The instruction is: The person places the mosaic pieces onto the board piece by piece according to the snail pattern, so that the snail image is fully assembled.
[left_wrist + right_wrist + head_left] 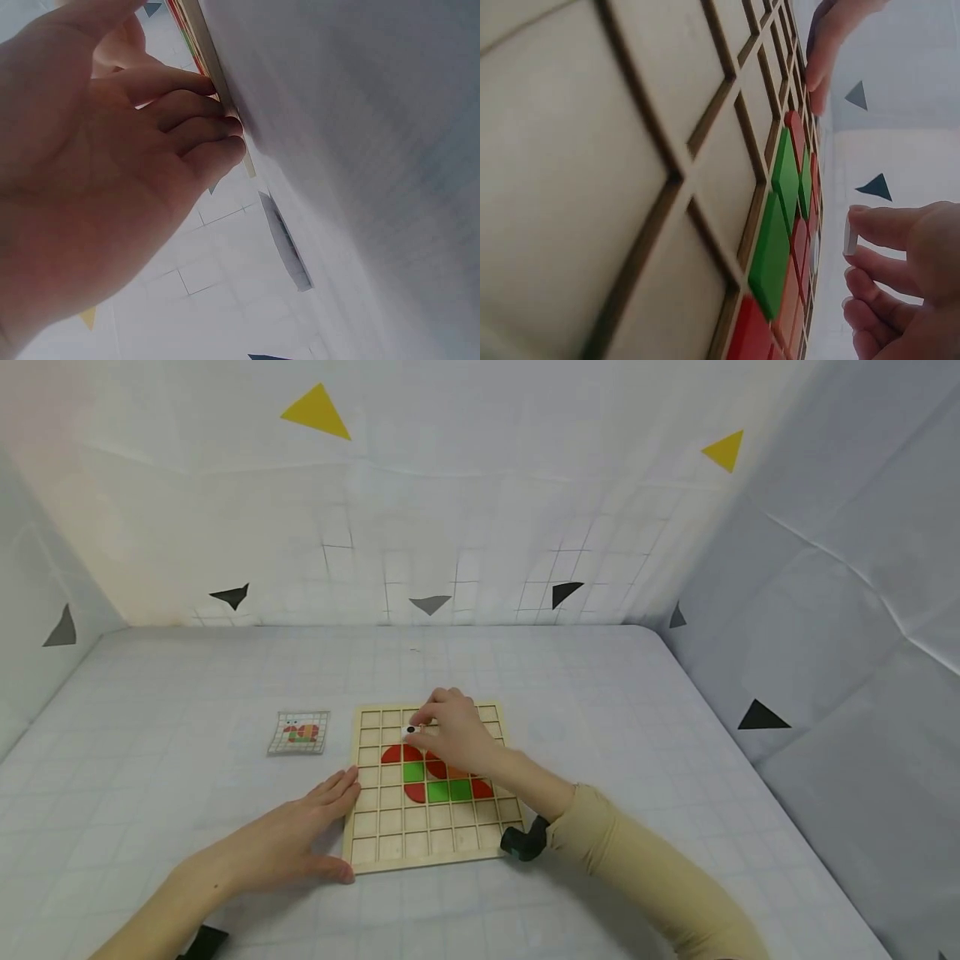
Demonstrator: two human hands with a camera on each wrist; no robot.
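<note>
My right hand (457,735) pinches a small white tile with a black dot (408,732) between thumb and index finger, over the upper part of a wooden grid board (378,845). In the right wrist view the white tile (850,232) is seen edge-on, apart from the board. Red pieces (414,792), green squares (438,791) and an orange piece (455,773) lie in the grid, partly hidden by the right hand. My left hand (288,839) lies at the board's left side, its extended fingertips touching the edge, as the left wrist view also shows.
Left of the board lies a small card (298,732) printed with a grid and a coloured figure. A black wrist device (525,841) overlaps the board's lower right corner. White walls with yellow and dark triangles enclose the white table (600,693).
</note>
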